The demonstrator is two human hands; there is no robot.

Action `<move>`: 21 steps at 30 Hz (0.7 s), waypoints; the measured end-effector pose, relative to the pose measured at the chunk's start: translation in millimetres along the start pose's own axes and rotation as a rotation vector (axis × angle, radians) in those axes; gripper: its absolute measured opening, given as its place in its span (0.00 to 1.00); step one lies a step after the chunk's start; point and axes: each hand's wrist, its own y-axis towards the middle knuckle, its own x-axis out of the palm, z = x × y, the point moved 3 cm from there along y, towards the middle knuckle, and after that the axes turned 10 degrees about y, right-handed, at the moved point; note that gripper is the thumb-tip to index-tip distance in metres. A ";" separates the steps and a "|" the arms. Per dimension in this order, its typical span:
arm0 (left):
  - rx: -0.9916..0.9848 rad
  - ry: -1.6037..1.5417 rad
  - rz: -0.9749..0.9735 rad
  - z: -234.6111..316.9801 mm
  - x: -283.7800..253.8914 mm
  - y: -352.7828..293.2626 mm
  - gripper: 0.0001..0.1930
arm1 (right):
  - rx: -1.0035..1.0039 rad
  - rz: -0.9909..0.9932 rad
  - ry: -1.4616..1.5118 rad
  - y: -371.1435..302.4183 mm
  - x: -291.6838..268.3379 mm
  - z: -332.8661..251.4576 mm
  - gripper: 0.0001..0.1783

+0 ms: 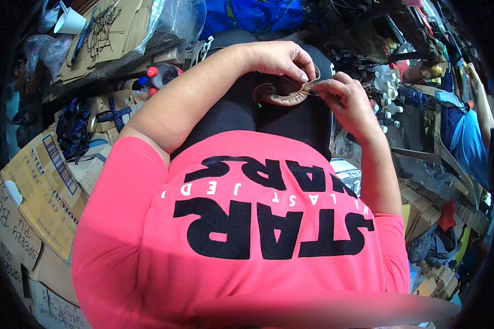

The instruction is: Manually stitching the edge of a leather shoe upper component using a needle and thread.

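Observation:
A curved brown leather piece (pixel 288 100) with a ridged, gathered edge, looking like a shoe upper, rests over my dark-trousered thighs. From above, my left hand (pixel 285 60) curls over it, thumb and fingers closed on its far edge. My right hand (pixel 346 98) meets the piece's right end in a pinch close to the left fingertips. What lies between those right fingertips is too small to make out; it may be a thin strand. The inside of the piece is dark and partly hidden under my left hand.
Cardboard sheets (pixel 101 41) with tangled dark cord and a white cup (pixel 71 21) lie at far left. Bottles with red and blue caps (pixel 162 75) stand by my left arm. Small white-capped bottles (pixel 387 90) crowd the right. Cardboard boxes (pixel 44 186) fill the near left. Another person's blue clothing (pixel 466 142) shows far right.

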 end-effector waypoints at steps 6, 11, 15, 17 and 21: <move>0.034 0.100 -0.020 1.8 -1.0 1.5 0.12 | 0.178 -0.117 0.410 1.0 8.4 42.8 0.14; 0.059 0.147 -0.023 3.6 -1.7 0.2 0.12 | 0.149 -0.153 0.628 5.2 17.2 55.1 0.10; 0.054 0.204 0.030 5.8 -1.9 0.6 0.12 | 0.192 -0.119 0.664 4.2 21.7 53.2 0.10; 0.047 0.214 0.045 5.6 -1.7 0.2 0.12 | 0.178 -0.077 0.586 3.1 22.1 51.9 0.10; 0.058 0.202 0.140 4.3 3.8 -6.1 0.12 | 0.200 0.007 0.555 -8.7 24.0 43.1 0.09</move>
